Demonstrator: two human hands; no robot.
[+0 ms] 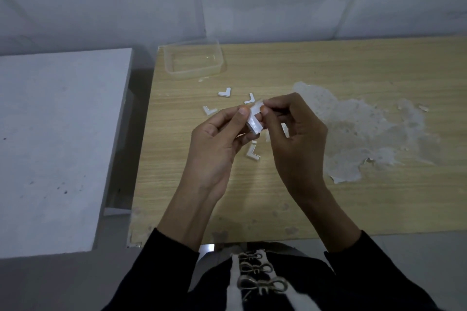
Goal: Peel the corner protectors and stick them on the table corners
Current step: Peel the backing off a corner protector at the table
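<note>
Above the wooden table (328, 70), my left hand (217, 139) grips a clear L-shaped corner protector (255, 125) between thumb and fingers. My right hand (295, 131) pinches a thin strip of backing film (259, 104) at the protector's upper end. Several more white L-shaped protectors lie on the table: one (225, 92) farther back, one (249, 99) just beyond my fingers, one (208, 109) to the left, and one (253, 153) below my hands. Another is partly hidden behind my right hand.
An empty clear plastic container (194, 61) stands at the table's far left corner. A patch of torn, peeled surface (366, 131) covers the table's right part. A white block-like surface (55, 144) stands to the left across a narrow gap. A clear protector (134, 244) sits on the near left corner.
</note>
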